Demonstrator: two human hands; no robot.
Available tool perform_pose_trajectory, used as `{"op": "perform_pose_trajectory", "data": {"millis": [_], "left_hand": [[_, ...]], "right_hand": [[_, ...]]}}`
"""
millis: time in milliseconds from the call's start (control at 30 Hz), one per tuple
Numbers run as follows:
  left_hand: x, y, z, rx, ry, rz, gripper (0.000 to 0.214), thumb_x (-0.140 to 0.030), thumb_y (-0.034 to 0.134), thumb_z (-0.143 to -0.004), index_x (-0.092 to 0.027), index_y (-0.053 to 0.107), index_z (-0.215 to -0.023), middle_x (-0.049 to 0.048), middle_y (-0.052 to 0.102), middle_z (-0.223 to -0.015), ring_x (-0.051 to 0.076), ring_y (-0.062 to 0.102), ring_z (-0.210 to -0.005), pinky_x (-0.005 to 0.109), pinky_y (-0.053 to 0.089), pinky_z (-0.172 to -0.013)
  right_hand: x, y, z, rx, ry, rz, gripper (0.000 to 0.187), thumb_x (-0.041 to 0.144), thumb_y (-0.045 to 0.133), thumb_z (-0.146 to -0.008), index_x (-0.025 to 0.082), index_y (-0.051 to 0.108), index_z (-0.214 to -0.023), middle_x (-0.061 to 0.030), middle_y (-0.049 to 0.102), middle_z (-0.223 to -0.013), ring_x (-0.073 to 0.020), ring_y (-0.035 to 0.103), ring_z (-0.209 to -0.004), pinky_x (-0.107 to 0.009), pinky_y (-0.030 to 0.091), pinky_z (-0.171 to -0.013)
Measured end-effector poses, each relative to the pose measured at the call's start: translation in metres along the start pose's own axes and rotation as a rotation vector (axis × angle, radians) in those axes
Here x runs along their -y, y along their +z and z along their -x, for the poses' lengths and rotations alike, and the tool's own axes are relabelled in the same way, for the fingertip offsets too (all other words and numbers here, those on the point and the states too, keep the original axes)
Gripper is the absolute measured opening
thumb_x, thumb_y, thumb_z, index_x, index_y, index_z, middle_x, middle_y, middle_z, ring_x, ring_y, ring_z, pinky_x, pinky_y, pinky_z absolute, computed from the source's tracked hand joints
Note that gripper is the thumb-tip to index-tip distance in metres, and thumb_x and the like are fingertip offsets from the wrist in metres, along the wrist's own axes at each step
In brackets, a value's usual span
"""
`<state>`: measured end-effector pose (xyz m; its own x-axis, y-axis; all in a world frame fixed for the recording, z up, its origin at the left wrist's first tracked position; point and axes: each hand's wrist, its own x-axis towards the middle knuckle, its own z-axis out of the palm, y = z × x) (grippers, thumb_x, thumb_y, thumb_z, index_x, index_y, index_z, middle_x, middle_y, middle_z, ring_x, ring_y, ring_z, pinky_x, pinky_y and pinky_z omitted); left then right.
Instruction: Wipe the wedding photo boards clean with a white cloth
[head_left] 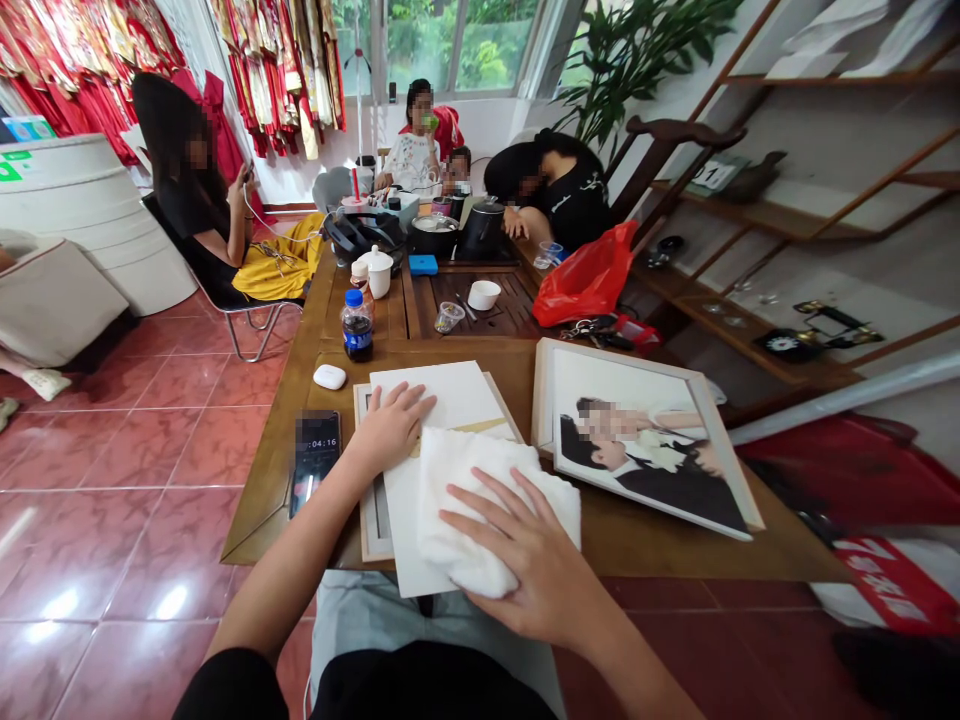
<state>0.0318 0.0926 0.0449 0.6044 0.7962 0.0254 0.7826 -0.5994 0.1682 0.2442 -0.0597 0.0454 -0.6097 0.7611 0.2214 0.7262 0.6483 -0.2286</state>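
My left hand point(391, 428) lies flat on a white board point(442, 385), its fingers spread. The board rests at an angle over a light wooden picture frame point(373, 545) at the table's near edge. On the board's near part sits a thick folded white cloth point(450, 480). My right hand point(517, 550) presses on this cloth from above, fingers stretched out and apart, thumb along its near edge. The cloth and both hands hide much of the board. To the right, a framed couple photo point(645, 450) lies tilted, its print sitting slightly askew in the frame.
Left of the board, the wooden table point(300, 395) holds a phone point(315, 455), a white earbud case point(330, 377) and a cola bottle point(358, 327). Farther back are a lidded white cup point(377, 272), a small bowl point(484, 294) and a red plastic bag point(589, 275). Several people sit around.
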Motion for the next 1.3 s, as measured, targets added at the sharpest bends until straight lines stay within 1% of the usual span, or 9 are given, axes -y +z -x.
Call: {"op": "perform_pose_trajectory", "data": {"millis": [200, 300, 400, 533, 667, 800, 1000, 1167, 1300], "left_hand": [[0.005, 0.006, -0.007, 0.040, -0.042, -0.015, 0.052, -0.018, 0.037, -0.103, -0.030, 0.043, -0.153, 0.0056, 0.039, -0.164, 0.028, 0.030, -0.154, 0.063, 0.021, -0.123], [0.009, 0.011, -0.011, 0.052, -0.030, -0.022, 0.054, -0.017, 0.039, -0.102, -0.031, 0.041, -0.154, 0.0049, 0.038, -0.164, 0.027, 0.029, -0.154, 0.062, 0.021, -0.124], [0.013, 0.015, -0.013, 0.068, -0.009, -0.010, 0.058, -0.016, 0.039, -0.101, -0.031, 0.039, -0.156, 0.0051, 0.036, -0.165, 0.028, 0.026, -0.155, 0.064, 0.020, -0.123], [0.012, 0.012, -0.011, 0.077, -0.006, 0.016, 0.057, -0.016, 0.038, -0.101, -0.030, 0.038, -0.157, 0.0060, 0.034, -0.166, 0.028, 0.022, -0.157, 0.066, 0.018, -0.123], [0.006, 0.003, -0.004, 0.064, 0.020, 0.039, 0.056, -0.015, 0.037, -0.101, -0.026, 0.039, -0.156, 0.0080, 0.032, -0.167, 0.029, 0.022, -0.157, 0.066, 0.016, -0.123], [0.002, -0.001, -0.001, 0.040, 0.029, 0.027, 0.055, -0.014, 0.036, -0.101, -0.024, 0.041, -0.154, 0.0089, 0.034, -0.166, 0.030, 0.025, -0.156, 0.067, 0.019, -0.122], [0.002, 0.001, 0.000, 0.024, 0.031, 0.019, 0.052, -0.016, 0.033, -0.103, -0.023, 0.041, -0.154, 0.0098, 0.036, -0.165, 0.031, 0.027, -0.155, 0.068, 0.021, -0.121], [0.000, 0.002, 0.000, 0.019, 0.021, 0.005, 0.051, -0.016, 0.034, -0.103, -0.023, 0.042, -0.153, 0.0101, 0.037, -0.164, 0.032, 0.028, -0.154, 0.069, 0.022, -0.120], [-0.004, 0.001, 0.000, 0.010, 0.011, -0.005, 0.050, -0.017, 0.033, -0.104, -0.021, 0.043, -0.153, 0.0107, 0.037, -0.164, 0.033, 0.029, -0.153, 0.070, 0.023, -0.120]], "right_hand": [[0.038, 0.002, -0.036, 0.191, -0.002, -0.199, 0.063, 0.051, 0.061, -0.087, 0.031, 0.054, -0.146, -0.0048, 0.045, -0.160, -0.0411, 0.027, -0.150, -0.073, 0.007, -0.119], [0.044, 0.004, -0.043, 0.230, -0.010, -0.255, 0.063, 0.054, 0.060, -0.087, 0.031, 0.055, -0.145, -0.0047, 0.042, -0.161, -0.0403, 0.022, -0.152, -0.072, 0.000, -0.119], [0.042, 0.005, -0.042, 0.238, 0.001, -0.262, 0.062, 0.054, 0.062, -0.086, 0.031, 0.057, -0.143, -0.0060, 0.043, -0.161, -0.0402, 0.022, -0.152, -0.072, -0.002, -0.120], [0.033, 0.004, -0.035, 0.219, 0.008, -0.218, 0.063, 0.047, 0.065, -0.081, 0.029, 0.058, -0.141, -0.0074, 0.046, -0.159, -0.0417, 0.026, -0.150, -0.073, 0.002, -0.119], [0.019, 0.002, -0.023, 0.148, 0.014, -0.119, 0.063, 0.040, 0.066, -0.078, 0.029, 0.059, -0.140, -0.0074, 0.048, -0.157, -0.0423, 0.031, -0.148, -0.073, 0.009, -0.118], [-0.003, 0.001, -0.003, 0.039, 0.053, -0.015, 0.057, 0.039, 0.065, -0.081, 0.030, 0.062, -0.137, -0.0070, 0.052, -0.154, -0.0409, 0.037, -0.145, -0.069, 0.018, -0.117], [-0.032, -0.001, 0.024, -0.089, 0.101, 0.114, 0.048, 0.038, 0.064, -0.085, 0.032, 0.064, -0.133, -0.0058, 0.057, -0.149, -0.0380, 0.042, -0.142, -0.063, 0.026, -0.113], [-0.035, -0.002, 0.025, -0.119, 0.121, 0.151, 0.046, 0.039, 0.063, -0.087, 0.031, 0.064, -0.133, -0.0055, 0.059, -0.147, -0.0372, 0.044, -0.141, -0.063, 0.027, -0.113], [-0.022, -0.003, 0.010, -0.054, 0.108, 0.110, 0.050, 0.038, 0.064, -0.085, 0.032, 0.063, -0.134, -0.0054, 0.056, -0.150, -0.0388, 0.040, -0.143, -0.066, 0.023, -0.115]]}}
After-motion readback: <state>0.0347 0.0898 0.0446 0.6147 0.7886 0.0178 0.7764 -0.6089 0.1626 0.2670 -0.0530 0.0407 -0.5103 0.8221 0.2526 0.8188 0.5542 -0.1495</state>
